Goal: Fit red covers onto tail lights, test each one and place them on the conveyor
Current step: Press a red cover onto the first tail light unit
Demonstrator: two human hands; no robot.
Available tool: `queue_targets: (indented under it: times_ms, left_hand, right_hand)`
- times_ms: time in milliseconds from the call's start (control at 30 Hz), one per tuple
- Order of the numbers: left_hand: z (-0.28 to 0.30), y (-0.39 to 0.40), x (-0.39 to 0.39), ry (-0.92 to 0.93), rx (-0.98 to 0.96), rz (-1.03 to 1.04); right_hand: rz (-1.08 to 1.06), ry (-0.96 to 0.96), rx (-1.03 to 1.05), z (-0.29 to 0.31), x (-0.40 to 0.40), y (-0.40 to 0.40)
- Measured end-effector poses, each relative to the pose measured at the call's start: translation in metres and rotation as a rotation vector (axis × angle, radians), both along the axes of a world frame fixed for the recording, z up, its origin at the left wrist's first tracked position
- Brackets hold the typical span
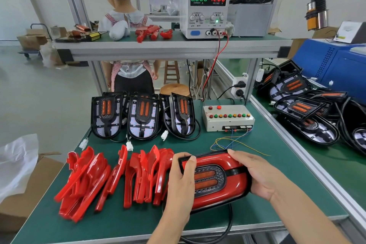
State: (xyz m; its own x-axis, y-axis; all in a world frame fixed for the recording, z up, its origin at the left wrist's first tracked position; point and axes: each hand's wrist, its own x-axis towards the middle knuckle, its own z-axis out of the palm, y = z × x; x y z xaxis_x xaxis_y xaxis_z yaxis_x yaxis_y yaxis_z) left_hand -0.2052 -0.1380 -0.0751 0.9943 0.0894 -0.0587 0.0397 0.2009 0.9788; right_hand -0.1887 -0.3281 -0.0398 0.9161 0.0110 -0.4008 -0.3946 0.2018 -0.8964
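Both hands, left hand (183, 180) and right hand (255, 174), hold the tail light (214, 179) with its red cover in a firm grip at lower centre, on the counter (118, 222); I think pressing evenly along all edges seats it.

I hold a tail light (214, 179) on its side at the green bench's near edge, its glossy red cover (235, 164) fitted around the amber centre strips. Loose red covers (95, 176) lie heaped just to its left. Three uncovered tail lights (142, 117) stand upright behind them.
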Motion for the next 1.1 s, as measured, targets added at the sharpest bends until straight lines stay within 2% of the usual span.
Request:
queue_targets:
  times_ms: [633, 1100]
  left_hand:
    - [-0.008, 0.001, 0.005, -0.02, 0.004, -0.057]
    - [-0.01, -0.001, 0.009, 0.074, -0.087, -0.037]
  right_hand:
    - [0.026, -0.025, 0.001, -0.002, -0.003, -0.006]
    - [-0.056, -0.036, -0.02, -0.004, -0.004, 0.001]
